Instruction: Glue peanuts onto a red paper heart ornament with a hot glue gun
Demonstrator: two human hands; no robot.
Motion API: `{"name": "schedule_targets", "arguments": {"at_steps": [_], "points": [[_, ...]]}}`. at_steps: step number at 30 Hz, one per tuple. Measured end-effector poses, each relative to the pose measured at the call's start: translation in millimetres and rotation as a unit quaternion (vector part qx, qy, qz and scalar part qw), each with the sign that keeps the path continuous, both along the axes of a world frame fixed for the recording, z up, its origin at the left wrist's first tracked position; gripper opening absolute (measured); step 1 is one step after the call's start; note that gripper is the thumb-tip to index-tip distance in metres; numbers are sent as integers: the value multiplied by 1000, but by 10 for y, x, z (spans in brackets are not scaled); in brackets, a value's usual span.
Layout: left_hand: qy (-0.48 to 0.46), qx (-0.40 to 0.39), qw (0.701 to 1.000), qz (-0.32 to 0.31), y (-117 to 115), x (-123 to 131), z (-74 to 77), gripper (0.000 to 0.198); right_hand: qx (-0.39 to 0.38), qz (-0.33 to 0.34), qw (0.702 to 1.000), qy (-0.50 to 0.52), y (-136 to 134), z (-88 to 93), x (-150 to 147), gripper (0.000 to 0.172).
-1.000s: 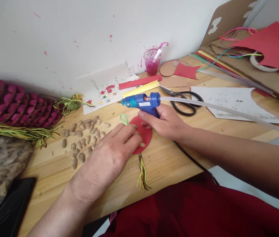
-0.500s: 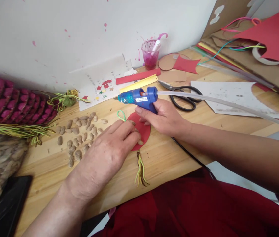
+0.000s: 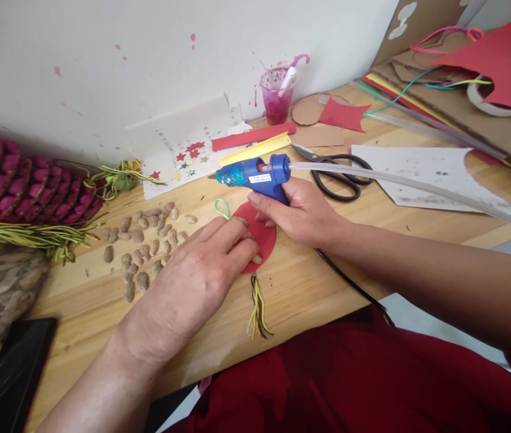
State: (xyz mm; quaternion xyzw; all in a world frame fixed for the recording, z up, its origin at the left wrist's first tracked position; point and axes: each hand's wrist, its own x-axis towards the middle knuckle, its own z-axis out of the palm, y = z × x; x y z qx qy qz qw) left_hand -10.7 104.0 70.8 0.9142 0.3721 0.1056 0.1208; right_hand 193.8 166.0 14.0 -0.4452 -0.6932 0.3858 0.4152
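In my right hand (image 3: 312, 210) is a blue glue gun (image 3: 277, 170), a long clear glue stick (image 3: 372, 175) running out of its back and its nozzle pointing left. My left hand (image 3: 205, 258) has its fingers curled down onto a red paper disc (image 3: 266, 237), pressing a peanut (image 3: 256, 258) there; the fingertips are partly hidden. A green cord loop (image 3: 222, 208) sticks out at the disc's top. From its lower edge hangs a yellow and dark yarn tassel (image 3: 259, 310). Several loose peanuts (image 3: 142, 252) lie left of my left hand.
Black-handled scissors (image 3: 334, 174) lie behind the glue gun. A plastic cup (image 3: 277, 96) with pink liquid stands by the wall. At left are a pink scaled craft piece (image 3: 24, 186) and a bag of peanuts (image 3: 0, 294). Cardboard and red paper (image 3: 503, 63) are piled at right.
The view has shifted very slightly. Both hands keep their places, the left on the disc and the right around the glue gun.
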Motion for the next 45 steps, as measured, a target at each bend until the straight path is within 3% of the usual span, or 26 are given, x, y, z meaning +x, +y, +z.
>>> {"name": "schedule_targets", "arguments": {"at_steps": [5,45], "points": [[55,17,998,-14,7,-1,-23,18,2,1,1000,6,7,-21,0,35],[41,-9,999,-12,18,10,-31,20,-18,-1,1000,4,-15,40,-4,32]]}}
